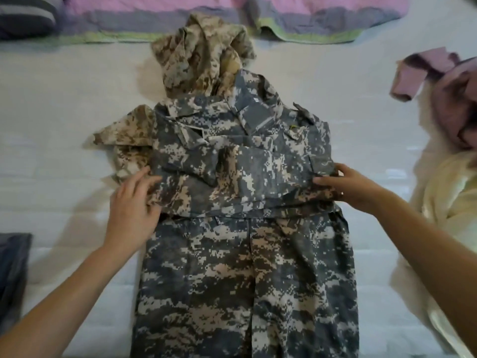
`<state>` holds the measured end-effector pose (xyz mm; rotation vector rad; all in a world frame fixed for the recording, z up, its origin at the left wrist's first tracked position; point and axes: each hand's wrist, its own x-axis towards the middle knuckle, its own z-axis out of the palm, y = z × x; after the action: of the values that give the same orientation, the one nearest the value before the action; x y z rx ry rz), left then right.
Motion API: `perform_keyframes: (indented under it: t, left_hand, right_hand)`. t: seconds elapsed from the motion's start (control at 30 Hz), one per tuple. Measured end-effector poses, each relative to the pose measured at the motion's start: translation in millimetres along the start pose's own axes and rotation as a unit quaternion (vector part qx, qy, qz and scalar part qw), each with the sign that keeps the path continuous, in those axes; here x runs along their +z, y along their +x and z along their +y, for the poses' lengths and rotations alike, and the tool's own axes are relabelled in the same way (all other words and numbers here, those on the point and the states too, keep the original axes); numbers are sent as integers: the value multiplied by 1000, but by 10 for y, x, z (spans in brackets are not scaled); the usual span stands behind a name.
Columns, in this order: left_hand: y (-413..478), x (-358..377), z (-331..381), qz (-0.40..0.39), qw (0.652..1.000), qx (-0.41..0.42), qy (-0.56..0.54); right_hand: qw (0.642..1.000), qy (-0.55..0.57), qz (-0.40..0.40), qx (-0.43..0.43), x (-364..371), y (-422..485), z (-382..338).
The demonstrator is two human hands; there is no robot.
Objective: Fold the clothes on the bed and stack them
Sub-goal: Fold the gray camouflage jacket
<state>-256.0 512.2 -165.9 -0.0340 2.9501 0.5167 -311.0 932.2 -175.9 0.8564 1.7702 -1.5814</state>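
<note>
A grey digital-camouflage jacket [242, 267] lies flat in the middle of the white bed [56, 140], collar at the far end, sleeves folded across the chest. My left hand [133, 205] rests on the jacket's left edge at the fold, fingers spread over the cloth. My right hand [346, 184] pinches the right edge of the folded sleeve. A tan camouflage garment [198, 55] lies crumpled under and behind the jacket's collar, with part of it sticking out at the left [126, 140].
Purple clothes [449, 99] sit in a heap at the right edge, with a cream satin garment [446, 202] below them. A dark blue folded item [13, 270] lies at the left. A pink and purple quilt [232, 14] runs along the far side.
</note>
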Motion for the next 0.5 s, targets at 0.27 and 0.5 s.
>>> perform_keyframes:
  t: [0.27,0.5]
  left_hand:
    - [1159,-521,621,-69,952,240,178]
    - [1464,-866,130,-46,983,120,132]
  right_hand:
    - [996,84,-12,-35,-70,103,-65]
    - [995,-41,78,-45,-85,195,-4]
